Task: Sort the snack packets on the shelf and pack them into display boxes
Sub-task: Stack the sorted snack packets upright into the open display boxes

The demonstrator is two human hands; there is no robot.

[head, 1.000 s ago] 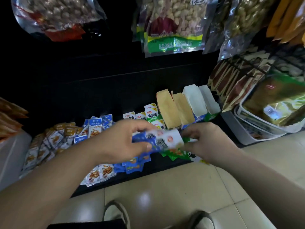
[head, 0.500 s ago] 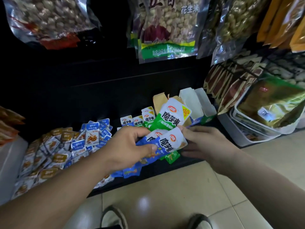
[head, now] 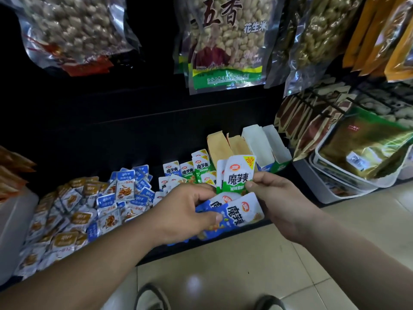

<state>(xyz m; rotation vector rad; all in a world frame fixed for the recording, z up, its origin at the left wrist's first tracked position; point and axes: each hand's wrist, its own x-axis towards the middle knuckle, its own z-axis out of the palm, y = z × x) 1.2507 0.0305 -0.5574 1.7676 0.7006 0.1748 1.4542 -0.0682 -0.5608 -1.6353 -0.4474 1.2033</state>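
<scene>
My left hand grips a stack of blue-and-white snack packets just above the front edge of the low black shelf. Beside it, my right hand pinches green-and-white packets upright above that stack. More green packets stand behind the hands. A heap of blue packets and brown packets covers the shelf's left part. Open display boxes, two tan and two white, lean at the shelf's back right.
Big clear bags of peanuts hang above the shelf. Brown pouches hang on a rack at right, over white tubs holding a green-gold bag. A white bin stands at far left. Tiled floor and my shoes lie below.
My right hand has lifted green-and-white packets out from the bundle and now holds them upright above the blue stack. My left hand has kept hold of the blue packets. The camera tilted upward slightly.
</scene>
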